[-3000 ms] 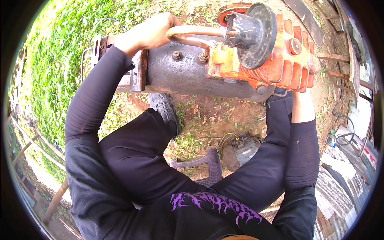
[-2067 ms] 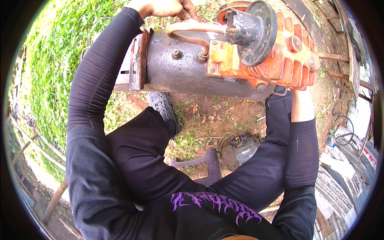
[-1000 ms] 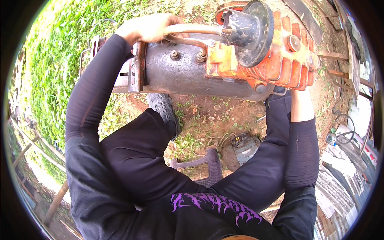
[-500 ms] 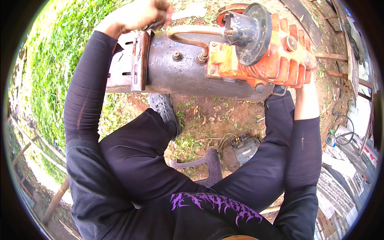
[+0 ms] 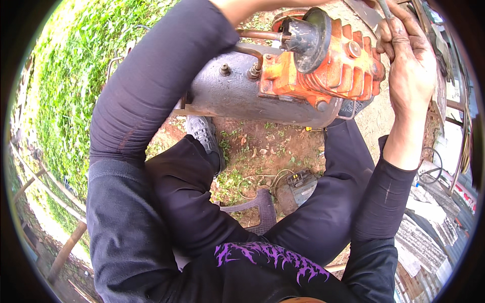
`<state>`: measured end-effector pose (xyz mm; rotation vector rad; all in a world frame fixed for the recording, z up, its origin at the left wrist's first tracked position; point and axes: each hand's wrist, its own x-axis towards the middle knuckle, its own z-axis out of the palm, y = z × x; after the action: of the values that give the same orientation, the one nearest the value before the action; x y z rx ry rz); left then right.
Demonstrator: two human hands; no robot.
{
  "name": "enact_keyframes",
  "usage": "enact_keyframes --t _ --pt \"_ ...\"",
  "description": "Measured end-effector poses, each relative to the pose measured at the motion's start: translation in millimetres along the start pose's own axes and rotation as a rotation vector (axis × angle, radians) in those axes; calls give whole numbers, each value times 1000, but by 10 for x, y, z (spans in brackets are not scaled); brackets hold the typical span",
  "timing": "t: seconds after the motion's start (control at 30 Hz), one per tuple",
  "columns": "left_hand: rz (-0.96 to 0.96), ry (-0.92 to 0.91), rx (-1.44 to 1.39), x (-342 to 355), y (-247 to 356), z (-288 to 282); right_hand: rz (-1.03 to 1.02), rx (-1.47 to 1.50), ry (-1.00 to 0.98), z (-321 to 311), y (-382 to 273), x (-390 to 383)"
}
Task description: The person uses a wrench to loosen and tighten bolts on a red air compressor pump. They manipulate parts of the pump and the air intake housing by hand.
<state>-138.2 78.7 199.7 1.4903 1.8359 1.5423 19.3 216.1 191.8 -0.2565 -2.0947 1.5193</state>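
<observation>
My right hand point(image 5: 411, 63) is raised beyond the right end of an orange finned compressor head point(image 5: 348, 65). Its fingers are curled round a thin grey metal rod point(image 5: 385, 9), cut off by the top edge. My left forearm point(image 5: 166, 65) reaches over the left part of the dark tank point(image 5: 227, 101) and along the top edge. The left hand itself lies beyond that edge. On the orange head sits a black round part point(image 5: 316, 43), with a bent copper-coloured pipe point(image 5: 257, 35) beside it. My sleeve hides the tank's left end.
On the ground between my legs lie a grey boxy thing point(image 5: 302, 187) with a cable and a dark plastic frame point(image 5: 265, 209). Grass point(image 5: 65, 116) spreads at left. Corrugated sheets point(image 5: 422, 242) and boards stand at right.
My left arm has swung rightward and up from the tank's left end, and its hand has left the picture. My right hand has come out from behind the orange head, now holding the rod.
</observation>
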Motion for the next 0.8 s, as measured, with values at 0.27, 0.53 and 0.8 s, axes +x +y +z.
enact_keyframes --t 0.27,0.53,0.8 --pt "-276 -201 247 -601 -1477 -792 398 504 423 -417 463 -5" --pt "-127 -571 156 -820 -1883 -24 771 674 527 -536 750 -85" --pt "282 -641 154 -862 -2308 -10 750 595 489 -465 695 -50"
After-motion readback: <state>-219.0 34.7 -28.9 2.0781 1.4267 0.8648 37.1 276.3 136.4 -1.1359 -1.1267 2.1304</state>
